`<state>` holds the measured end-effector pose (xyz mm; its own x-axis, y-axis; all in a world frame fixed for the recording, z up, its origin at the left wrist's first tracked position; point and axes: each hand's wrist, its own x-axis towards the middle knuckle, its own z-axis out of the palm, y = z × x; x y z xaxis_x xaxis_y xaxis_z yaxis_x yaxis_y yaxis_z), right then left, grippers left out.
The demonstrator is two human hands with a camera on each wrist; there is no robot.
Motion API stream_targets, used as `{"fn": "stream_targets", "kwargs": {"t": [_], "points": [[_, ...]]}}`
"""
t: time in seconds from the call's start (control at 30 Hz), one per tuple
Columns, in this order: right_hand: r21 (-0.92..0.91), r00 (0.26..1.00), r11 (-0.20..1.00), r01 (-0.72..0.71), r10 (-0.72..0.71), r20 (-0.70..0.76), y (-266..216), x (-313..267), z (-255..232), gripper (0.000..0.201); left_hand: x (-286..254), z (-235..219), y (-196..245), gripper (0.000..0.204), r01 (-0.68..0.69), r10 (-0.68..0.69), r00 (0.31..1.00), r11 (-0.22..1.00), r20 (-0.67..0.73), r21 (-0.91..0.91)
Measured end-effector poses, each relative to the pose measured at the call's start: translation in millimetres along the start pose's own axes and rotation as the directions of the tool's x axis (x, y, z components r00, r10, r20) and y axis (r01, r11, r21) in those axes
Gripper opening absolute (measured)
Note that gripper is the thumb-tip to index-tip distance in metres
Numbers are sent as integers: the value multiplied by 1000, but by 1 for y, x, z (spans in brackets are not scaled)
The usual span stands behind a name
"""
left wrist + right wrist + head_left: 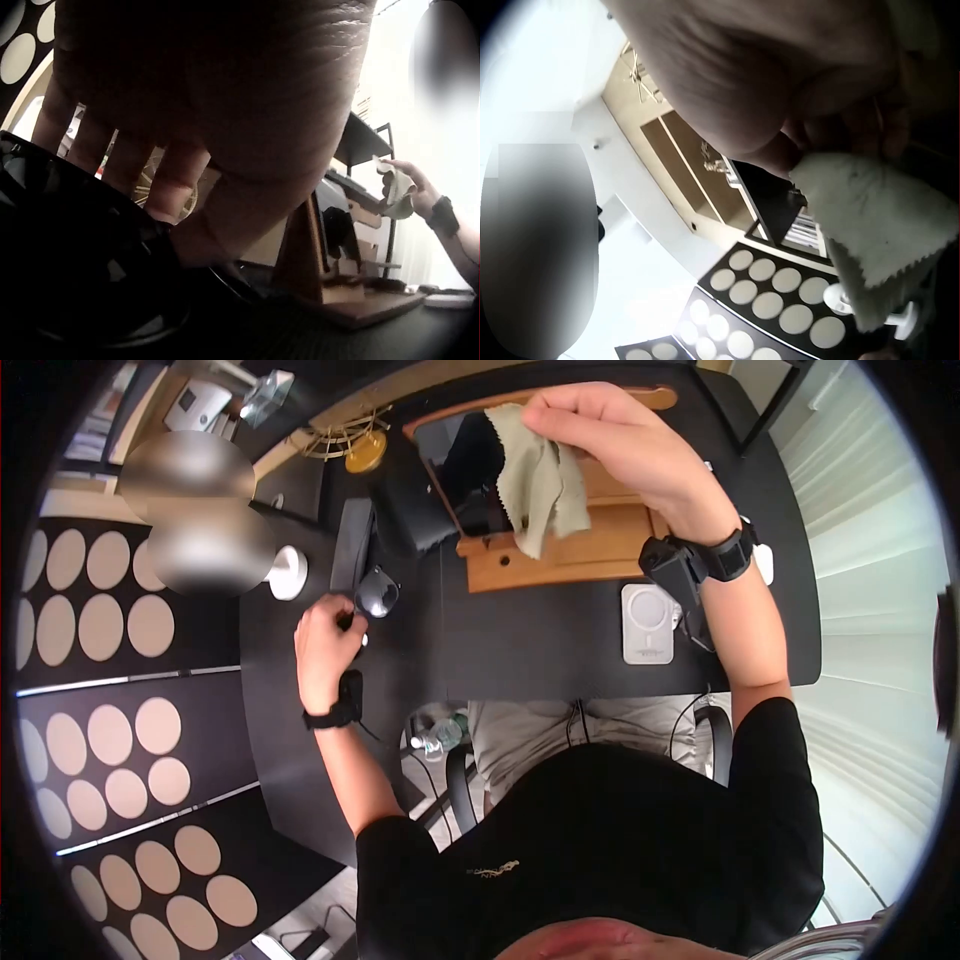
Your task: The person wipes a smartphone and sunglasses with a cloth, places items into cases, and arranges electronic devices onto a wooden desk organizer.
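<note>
My right hand (pixel 630 445) pinches one corner of a grey-green cleaning cloth (pixel 540 485) with zigzag edges. The cloth hangs in loose folds over a wooden desk stand (pixel 570 550), hiding part of the dark screen (pixel 465 470) that leans there. In the right wrist view the cloth (pixel 877 217) droops below the fingers. On the left side of the desk, my left hand (pixel 325 645) has thumb and fingers curled at the dark sunglasses (pixel 378 592), gripping their near side. A glossy black curved part (pixel 90 247) fills the lower left of the left wrist view.
A long dark case (pixel 352 545) lies just beyond the sunglasses. A white round-based item (pixel 288 572) stands left of it. A pale magnetic charger pack (pixel 648 624) with a cable lies near the desk's front edge. Behind are an amber disc (pixel 366 452) and a gold wire ornament (pixel 335 440).
</note>
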<state>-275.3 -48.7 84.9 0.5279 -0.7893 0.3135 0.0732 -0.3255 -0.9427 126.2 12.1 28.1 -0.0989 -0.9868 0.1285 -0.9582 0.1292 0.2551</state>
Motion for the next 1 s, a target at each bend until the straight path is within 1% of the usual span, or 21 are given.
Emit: {"fn": "stream_targets", "kwargs": {"t": [0.07, 0.1, 0.17, 0.2, 0.23, 0.3, 0.33, 0.4, 0.43, 0.5, 0.53, 0.57, 0.6, 0.63, 0.67, 0.7, 0.77, 0.83, 0.9, 0.93, 1.0], "points": [[-60, 961, 997, -56, 38, -275, -22, -5, 10, 24, 5, -16, 28, 15, -29, 31, 999, 991, 17, -128], [-63, 956, 997, -52, 31, -292, -21, -6, 3, 24, 9, -21, 39, 15, -47, 49, 999, 991, 17, -124], [65, 969, 998, -13, 28, -246, -15, -7, -9, 23, 16, -31, 63, 15, -253, 254, 967, 930, -32, -268], [98, 971, 995, -9, 32, -236, -16, -6, -13, 23, 20, -38, 79, 15, -299, 303, 953, 915, -30, -271], [96, 969, 995, -1, 24, -246, -13, -5, -16, 23, 24, -45, 96, 15, -311, 314, 949, 912, -31, -266], [158, 958, 985, 74, -26, -285, -7, -1, -21, 25, 33, -54, 126, 14, -466, 456, 885, 854, -96, -234], [153, 955, 984, 87, -39, -294, -12, -2, -19, 25, 38, -56, 138, 14, -487, 476, 873, 836, -105, -255], [232, 915, 967, 109, -6, -404, -27, -8, -12, 25, 51, -58, 161, 14, -551, 537, 834, 799, -127, -240], [220, 912, 968, 121, -21, -410, -30, -9, -15, 25, 58, -57, 171, 14, -588, 567, 809, 777, -154, -226], [83, 926, 994, 67, -31, -377, -34, -16, -24, 25, 70, -55, 188, 15, -634, 588, 773, 738, -240, -231], [48, 930, 994, 101, -77, -358, -36, -16, -22, 21, 76, -54, 195, 16, -665, 610, 746, 705, -267, -247], [-13, 935, 989, 150, -146, -324, -48, -21, -18, 23, 83, -54, 200, 16, -696, 630, 718, 669, -296, -263], [-40, 928, 981, 188, -191, -319, -51, -23, -15, 24, 88, -53, 204, 16, -706, 636, 707, 659, -311, -258], [-68, 922, 972, 227, -236, -307, -52, -24, -14, 25, 94, -51, 206, 17, -713, 626, 701, 616, -341, -335], [-10, 926, 971, 239, -231, -298, -52, -25, -16, 24, 99, -49, 207, 17, -717, 614, 696, 567, -371, -406], [-25, 926, 969, 245, -242, -291, -50, -24, -19, 24, 104, -47, 207, 17, -725, 614, 688, 560, -387, -401], [-19, 905, 963, 271, -261, -335, -43, -20, -21, 23, 112, -43, 207, 17, -738, 635, 655, 422, -410, -526], [2, 909, 963, 270, -254, -331, -43, -19, -18, 23, 113, -43, 205, 19, -748, 649, 642, 414, -408, -519], [0, 934, 967, 254, -245, -260, -44, -19, -15, 24, 112, -44, 201, 19, -726, 665, 653, 412, -363, -551], [-68, 936, 974, 217, -227, -270, -41, -21, -14, 24, 111, -47, 200, 19, -715, 672, 659, 420, -339, -558], [-82, 942, 977, 197, -211, -259, -41, -22, -12, 23, 112, -48, 194, 19, -706, 668, 671, 440, -324, -556]]}}
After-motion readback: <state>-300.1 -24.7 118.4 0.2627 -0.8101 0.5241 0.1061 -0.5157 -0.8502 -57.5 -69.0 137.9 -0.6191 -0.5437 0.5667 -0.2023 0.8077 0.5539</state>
